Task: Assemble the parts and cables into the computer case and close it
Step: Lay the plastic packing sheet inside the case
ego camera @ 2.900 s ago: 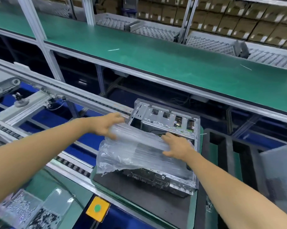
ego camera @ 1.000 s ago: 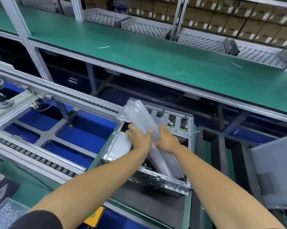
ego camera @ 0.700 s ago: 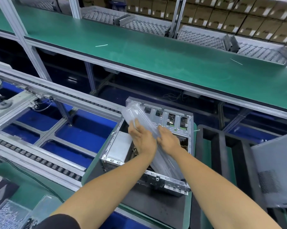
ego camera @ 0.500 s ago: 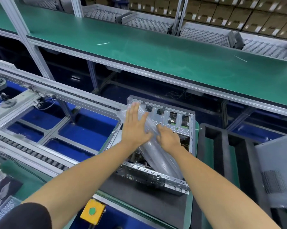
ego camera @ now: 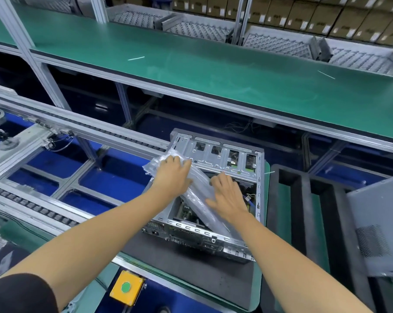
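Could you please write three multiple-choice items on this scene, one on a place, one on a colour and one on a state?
1. Where does the clear plastic bag lie?
A. slanting across the open computer case
B. on the green shelf
C. on the conveyor rollers

2. What colour is the round button in the yellow box at the bench's near edge?
A. red
B. green
C. blue

3. In what state is the case?
A. closed with its side panel on
C. wrapped wholly in the bag
B. open on top, its inside showing

Answers: 1 A, since the bag runs slanting from the case's far left corner to its near right edge under both hands, the left hand and the right hand. 2 B, since the button is plainly green. 3 B, since boards and wires show inside the bare metal frame.
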The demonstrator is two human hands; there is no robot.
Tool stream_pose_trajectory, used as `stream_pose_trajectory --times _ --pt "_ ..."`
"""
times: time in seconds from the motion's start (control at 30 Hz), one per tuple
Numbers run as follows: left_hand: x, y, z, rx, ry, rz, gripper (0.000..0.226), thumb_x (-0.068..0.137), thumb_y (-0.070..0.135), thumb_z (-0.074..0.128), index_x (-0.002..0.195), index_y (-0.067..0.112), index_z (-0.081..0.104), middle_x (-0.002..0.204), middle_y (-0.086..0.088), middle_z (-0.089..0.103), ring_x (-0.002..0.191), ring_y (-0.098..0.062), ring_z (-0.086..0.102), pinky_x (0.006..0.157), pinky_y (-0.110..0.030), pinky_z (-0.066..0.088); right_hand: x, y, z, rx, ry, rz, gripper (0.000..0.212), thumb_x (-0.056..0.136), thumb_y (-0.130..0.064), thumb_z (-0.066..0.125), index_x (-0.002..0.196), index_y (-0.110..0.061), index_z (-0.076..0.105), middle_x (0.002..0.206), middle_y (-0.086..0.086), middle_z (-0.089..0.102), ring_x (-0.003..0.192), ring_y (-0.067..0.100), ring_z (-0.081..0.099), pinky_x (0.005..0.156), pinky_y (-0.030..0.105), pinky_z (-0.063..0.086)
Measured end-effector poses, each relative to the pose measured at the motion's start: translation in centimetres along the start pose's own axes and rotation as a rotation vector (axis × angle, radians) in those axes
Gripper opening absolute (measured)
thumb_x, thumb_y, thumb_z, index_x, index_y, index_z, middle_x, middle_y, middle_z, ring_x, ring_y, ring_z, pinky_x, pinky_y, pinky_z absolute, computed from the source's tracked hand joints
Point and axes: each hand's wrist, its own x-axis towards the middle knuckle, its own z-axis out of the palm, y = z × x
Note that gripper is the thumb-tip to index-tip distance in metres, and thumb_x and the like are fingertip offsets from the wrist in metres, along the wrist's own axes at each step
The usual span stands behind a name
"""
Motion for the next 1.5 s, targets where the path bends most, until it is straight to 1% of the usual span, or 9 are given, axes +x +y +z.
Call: stream_pose_trajectory --times 0.23,0.37,0.5,0.63,0.73,0.97,1.2,1.33,1.5 --pt "0.3 0.3 -0.3 -0.07 -0.077 0.029 0.053 0.089 0.05 0.05 0.126 0.012 0.051 0.1 -0.012 0.063 0.093 -0.028 0.058 0.068 -0.037 0.044 -1.3 -0.5 1.5 0.183 0.014 0.055 0.046 0.092 -0.013 0.06 0.137 -0.01 0.049 0.121 0.004 0.045 0.102 0.02 0.042 0.09 0.036 0.046" --pt "1.3 0.2 -0.8 -0.094 -0.165 0.021 0.053 0.089 0.052 0.05 0.123 0.011 0.053 0.093 -0.009 0.065 0.088 -0.027 0.061 0.064 -0.034 0.048 -0.8 -0.5 1.6 0.288 -0.026 0.168 0.058 0.095 -0.011 0.057 0.149 -0.025 0.042 0.117 -0.008 0.043 0.086 0.012 0.049 0.061 0.029 0.045" --pt "2.0 1.0 -0.6 -0.085 -0.283 -0.01 0.063 0.095 0.053 0.043 0.14 0.008 0.042 0.103 -0.012 0.068 0.092 -0.03 0.065 0.075 -0.038 0.052 -0.2 -0.5 1.8 0.212 -0.048 0.211 0.055 0.098 -0.017 0.055 0.151 -0.027 0.042 0.11 -0.011 0.046 0.065 0.005 0.042 0.05 0.02 0.027" --pt "2.1 1.3 0.2 -0.07 -0.314 -0.019 0.075 0.098 0.052 0.036 0.15 -0.001 0.023 0.105 -0.016 0.068 0.092 -0.032 0.065 0.097 -0.046 0.046 -0.3 -0.5 1.7 0.184 -0.034 0.204 0.045 0.096 -0.019 0.054 0.141 -0.022 0.049 0.116 -0.004 0.057 0.079 0.014 0.052 0.078 0.035 0.046" --pt "2.4 1.2 0.3 -0.075 -0.353 -0.012 0.079 0.096 0.05 0.035 0.153 0.0 0.012 0.107 -0.018 0.068 0.092 -0.034 0.065 0.102 -0.049 0.044 -0.2 -0.5 1.7 0.127 0.01 0.235 0.029 0.095 -0.022 0.054 0.124 -0.022 0.054 0.102 -0.008 0.058 0.084 0.013 0.049 0.081 0.034 0.037" --pt "4.4 0.7 -0.5 -0.199 -0.505 -0.008 0.076 0.097 0.056 0.043 0.154 0.01 0.023 0.131 -0.018 0.063 0.118 -0.037 0.06 0.104 -0.047 0.044 0.9 -0.9 1.0 0.158 0.007 0.332 0.009 0.1 -0.016 0.049 0.101 -0.023 0.054 0.081 -0.007 0.058 0.096 0.022 0.049 0.075 0.039 0.05" --pt "1.9 -8.0 -1.0 -0.292 -0.313 0.342 0.076 0.087 0.085 0.039 0.139 0.031 0.047 0.147 0.0 0.045 0.118 -0.023 0.058 0.096 -0.041 0.049 0.3 -1.0 0.6 0.104 -0.047 0.32 0.031 0.1 -0.018 0.055 0.13 -0.024 0.051 0.108 -0.002 0.056 0.092 0.017 0.053 0.059 0.033 0.054" --pt "1.3 -10.4 -0.8 -0.095 -0.281 0.412 0.044 0.102 0.052 0.05 0.143 0.035 0.048 0.14 0.006 0.054 0.121 -0.02 0.057 0.093 -0.039 0.051 -0.1 -1.6 -0.2 0.111 0.03 0.236 0.041 0.092 -0.026 0.059 0.132 -0.02 0.054 0.112 0.001 0.048 0.083 0.014 0.053 0.067 0.031 0.054" --pt "2.7 -7.1 -2.0 0.072 -0.234 0.4 0.008 0.102 0.018 0.048 0.109 0.016 0.052 0.1 -0.001 0.066 0.084 -0.026 0.063 0.071 -0.042 0.054 -0.6 -2.2 1.0 -0.042 -0.107 -0.077 0.066 0.079 -0.058 0.056 0.131 -0.017 0.048 0.122 0.001 0.048 0.104 0.021 0.043 0.09 0.038 0.044"
